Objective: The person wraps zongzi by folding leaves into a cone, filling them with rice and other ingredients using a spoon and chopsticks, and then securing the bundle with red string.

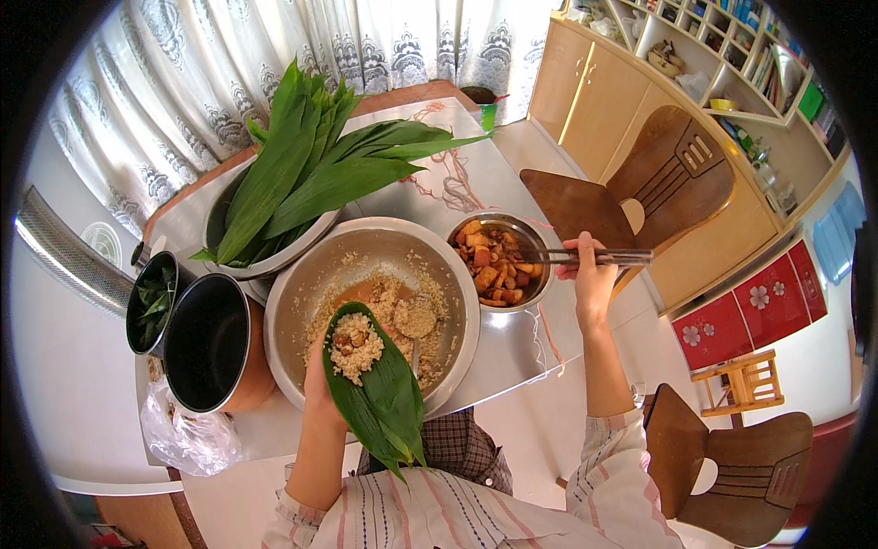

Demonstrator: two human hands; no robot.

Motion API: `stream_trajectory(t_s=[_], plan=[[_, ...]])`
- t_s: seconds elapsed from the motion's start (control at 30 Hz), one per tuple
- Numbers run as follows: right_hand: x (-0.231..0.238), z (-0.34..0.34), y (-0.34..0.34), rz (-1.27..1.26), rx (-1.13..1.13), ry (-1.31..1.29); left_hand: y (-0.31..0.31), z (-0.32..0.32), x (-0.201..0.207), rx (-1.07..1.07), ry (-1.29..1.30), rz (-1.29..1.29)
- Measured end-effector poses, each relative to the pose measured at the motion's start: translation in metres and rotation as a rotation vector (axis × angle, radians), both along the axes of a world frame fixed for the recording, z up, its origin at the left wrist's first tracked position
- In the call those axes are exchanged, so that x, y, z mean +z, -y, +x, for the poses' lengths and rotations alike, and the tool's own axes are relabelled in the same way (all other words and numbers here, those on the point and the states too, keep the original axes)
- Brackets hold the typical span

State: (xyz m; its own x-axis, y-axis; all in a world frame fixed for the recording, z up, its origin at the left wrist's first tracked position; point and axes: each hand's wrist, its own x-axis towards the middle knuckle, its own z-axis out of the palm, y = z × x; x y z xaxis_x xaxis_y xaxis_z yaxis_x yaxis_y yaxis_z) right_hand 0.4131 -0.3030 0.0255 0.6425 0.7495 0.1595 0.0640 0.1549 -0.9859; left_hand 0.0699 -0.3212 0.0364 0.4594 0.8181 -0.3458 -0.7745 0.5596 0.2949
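My left hand point(320, 389) cups a long green leaf point(380, 412) over the near edge of a large steel basin point(466, 334). A mound of rice point(364, 359) with a few brown pieces in it sits at the leaf's upper end. More pale brown rice point(389, 297) covers part of the basin's bottom, where a spoon also stands. With its fingers closed, my right hand point(590, 270) grips a pair of chopsticks point(626, 258). Their tips reach into a small steel bowl point(549, 291) of browned meat cubes point(489, 274).
Behind the basin, a bowl point(215, 220) overflows with long green leaves point(283, 174). Two dark-lined pots, a tall one point(251, 357) and a smaller one point(137, 339), stand at left beside a clear plastic bag point(187, 439). Strings point(448, 178) lie across the table. Wooden chairs point(677, 174) stand at right.
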Motion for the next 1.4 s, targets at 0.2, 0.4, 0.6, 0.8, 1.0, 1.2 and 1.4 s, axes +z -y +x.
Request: stream_trajectory(t_s=[0.2, 0.4, 0.6, 0.8, 1.0, 1.2, 1.4], plan=[[-0.013, -0.021, 0.002, -0.107, 0.326, 0.197, 0.000, 0.002, 0.000, 0.009, 0.015, -0.038], [-0.029, -0.014, -0.009, -0.032, 0.289, 0.253, 0.001, -0.002, -0.001, -0.008, 0.006, 0.008], [-0.023, -0.001, -0.011, 0.095, 0.163, 0.210, 0.001, -0.005, -0.002, -0.002, 0.017, 0.015], [-0.006, 0.002, -0.001, 0.045, 0.156, 0.207, 0.002, -0.003, 0.001, 0.007, 0.003, 0.002], [-0.009, -0.022, 0.006, 0.086, 0.468, 0.890, 0.001, -0.002, 0.000, -0.007, -0.003, -0.005], [-0.014, -0.010, 0.002, 0.098, 0.334, 0.470, 0.002, -0.005, -0.002, 0.017, -0.005, 0.014], [-0.009, -0.004, 0.000, 0.103, 0.178, 0.179, 0.000, -0.007, -0.007, -0.008, 0.017, 0.015]])
